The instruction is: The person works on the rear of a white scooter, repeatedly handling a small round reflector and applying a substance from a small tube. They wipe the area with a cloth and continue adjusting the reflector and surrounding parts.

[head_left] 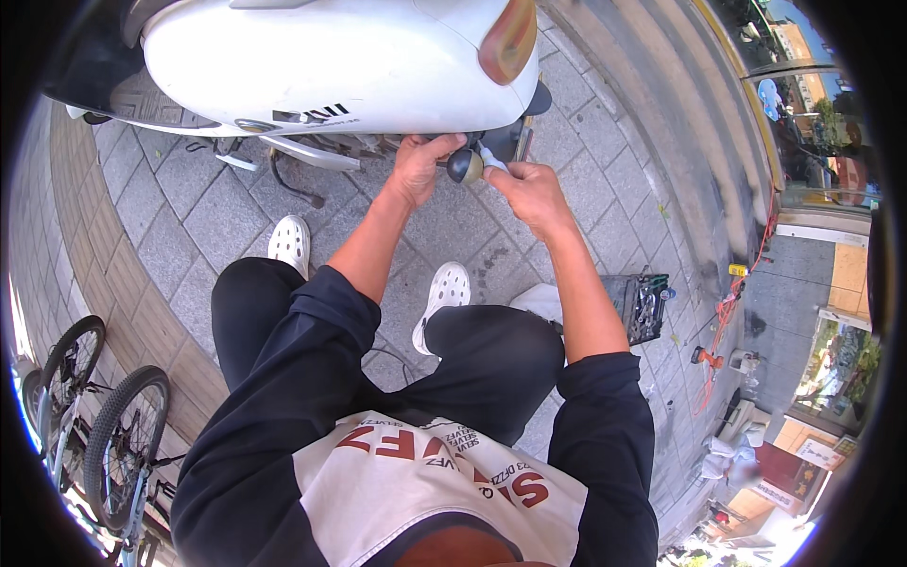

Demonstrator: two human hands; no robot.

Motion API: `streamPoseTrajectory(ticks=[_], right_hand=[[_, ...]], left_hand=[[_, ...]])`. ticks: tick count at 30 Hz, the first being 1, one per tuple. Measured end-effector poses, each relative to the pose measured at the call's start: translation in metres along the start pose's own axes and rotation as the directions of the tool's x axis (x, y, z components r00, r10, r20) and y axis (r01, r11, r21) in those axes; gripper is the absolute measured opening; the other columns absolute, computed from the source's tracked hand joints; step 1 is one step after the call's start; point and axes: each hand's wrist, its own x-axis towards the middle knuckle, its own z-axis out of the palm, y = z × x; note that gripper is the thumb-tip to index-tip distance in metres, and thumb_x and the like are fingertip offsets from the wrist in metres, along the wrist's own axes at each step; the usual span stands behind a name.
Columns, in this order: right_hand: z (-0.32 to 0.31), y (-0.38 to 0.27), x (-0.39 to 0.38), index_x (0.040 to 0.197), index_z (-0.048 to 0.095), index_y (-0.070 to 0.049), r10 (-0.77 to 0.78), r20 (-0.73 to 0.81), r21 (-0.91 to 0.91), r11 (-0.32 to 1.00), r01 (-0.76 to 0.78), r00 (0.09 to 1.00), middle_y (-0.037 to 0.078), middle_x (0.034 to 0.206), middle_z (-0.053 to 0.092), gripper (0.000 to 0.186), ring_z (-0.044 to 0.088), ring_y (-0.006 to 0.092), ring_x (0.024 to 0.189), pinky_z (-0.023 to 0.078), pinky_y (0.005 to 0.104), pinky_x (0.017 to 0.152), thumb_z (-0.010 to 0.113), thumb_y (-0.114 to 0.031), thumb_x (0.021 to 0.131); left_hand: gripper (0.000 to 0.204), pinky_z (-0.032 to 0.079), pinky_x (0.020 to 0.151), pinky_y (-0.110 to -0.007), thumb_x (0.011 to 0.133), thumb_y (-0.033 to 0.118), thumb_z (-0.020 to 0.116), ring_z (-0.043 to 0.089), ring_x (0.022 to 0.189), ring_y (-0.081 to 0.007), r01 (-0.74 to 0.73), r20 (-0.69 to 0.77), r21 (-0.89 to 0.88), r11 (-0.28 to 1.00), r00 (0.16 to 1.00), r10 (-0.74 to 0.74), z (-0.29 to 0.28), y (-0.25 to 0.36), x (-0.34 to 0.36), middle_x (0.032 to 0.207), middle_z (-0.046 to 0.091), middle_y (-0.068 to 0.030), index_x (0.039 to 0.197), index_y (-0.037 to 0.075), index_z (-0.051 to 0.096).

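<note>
A white scooter (331, 66) stands at the top of the view, its rear end toward the right, directly above the person's hands. Its body panel is glossy and smoothly rounded, with dark lettering low on the side and a small oval badge near the lower edge. A curved red-and-amber tail light (507, 42) wraps the rear corner, and grey metal parts show beneath the panel.

Both hands work under the scooter's lower rear edge. The left hand (416, 170) is up against the underside, thumb stretched to the right; its fingers are partly hidden, so I cannot tell whether its grip is closed on anything. The right hand (535, 197) has its grip pinched on a small white piece (491, 159), slim and pale, which points up and left toward the scooter. Between the hands, just below the panel, sits a ball-shaped part (464, 166), blackish on its left and dull beige on its right; what it is fixed to is unclear.

Grey paving stones (179, 203) lie below, with the person's white perforated clogs (446, 291) on them. To the right of the right forearm is a dark tray (646, 331) of metal tools. Bicycles (128, 444) stand at lower left.
</note>
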Motion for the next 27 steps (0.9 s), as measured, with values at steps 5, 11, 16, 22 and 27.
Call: streamPoseTrajectory(ticks=[5, 11, 16, 22, 27], right_hand=[[0.000, 0.002, 0.000, 0.078, 0.073, 0.004, -0.010, -0.010, -0.006, 1.000, 0.010, 1.000, 0.000, 0.066, 0.058, 0.042, 0.049, 0.0105, 0.064, 0.041, 0.0343, 0.058, 0.078, -0.035, 0.091], [-0.001, 0.007, 0.003, 0.075, 0.070, 0.005, -0.027, -0.016, -0.011, 1.000, 0.027, 0.999, 0.000, 0.065, 0.057, 0.044, 0.049, 0.0108, 0.063, 0.040, 0.0349, 0.057, 0.078, -0.036, 0.091], [-0.002, 0.005, 0.002, 0.078, 0.072, 0.004, -0.029, -0.016, -0.030, 0.999, 0.029, 0.999, 0.000, 0.066, 0.057, 0.043, 0.049, 0.0105, 0.064, 0.041, 0.0349, 0.058, 0.078, -0.036, 0.091], [-0.002, 0.003, -0.002, 0.091, 0.078, 0.004, -0.042, -0.040, 0.052, 0.998, 0.044, 0.998, -0.001, 0.071, 0.061, 0.041, 0.051, 0.0092, 0.068, 0.043, 0.0326, 0.061, 0.078, -0.037, 0.094], [-0.006, 0.001, -0.007, 0.092, 0.079, 0.004, -0.032, -0.026, 0.045, 0.998, 0.033, 0.999, -0.001, 0.072, 0.062, 0.040, 0.051, 0.0084, 0.069, 0.042, 0.0313, 0.061, 0.078, -0.036, 0.094]], left_hand=[[0.010, 0.049, 0.087, -0.032, 0.089, 0.010, 0.083, 0.069, 0.093, -0.0120, -0.040, -0.028, 0.004, 0.999, 0.999, 0.040, 0.008, 0.000, -0.002, 0.098, 0.078, 0.0013, 0.099, 0.011, 0.080], [0.012, 0.051, 0.088, -0.033, 0.089, 0.008, 0.083, 0.070, 0.095, -0.0129, -0.033, -0.024, 0.006, 0.999, 0.999, 0.033, 0.008, 0.002, -0.003, 0.101, 0.079, 0.0004, 0.101, 0.011, 0.080], [0.013, 0.051, 0.088, -0.034, 0.089, 0.008, 0.083, 0.070, 0.096, -0.0131, -0.041, -0.022, 0.006, 0.999, 0.999, 0.042, 0.008, 0.003, -0.004, 0.102, 0.079, 0.0003, 0.102, 0.010, 0.080], [0.013, 0.049, 0.092, -0.034, 0.089, 0.008, 0.083, 0.070, 0.098, -0.0137, -0.035, -0.027, 0.002, 0.999, 0.999, 0.035, 0.009, 0.002, -0.004, 0.102, 0.079, -0.0004, 0.102, 0.009, 0.080], [0.021, 0.051, 0.099, -0.036, 0.092, 0.005, 0.080, 0.070, 0.105, -0.0159, -0.004, -0.022, 0.014, 1.000, 1.000, 0.004, 0.003, -0.001, -0.002, 0.109, 0.077, -0.0014, 0.112, 0.009, 0.077]])
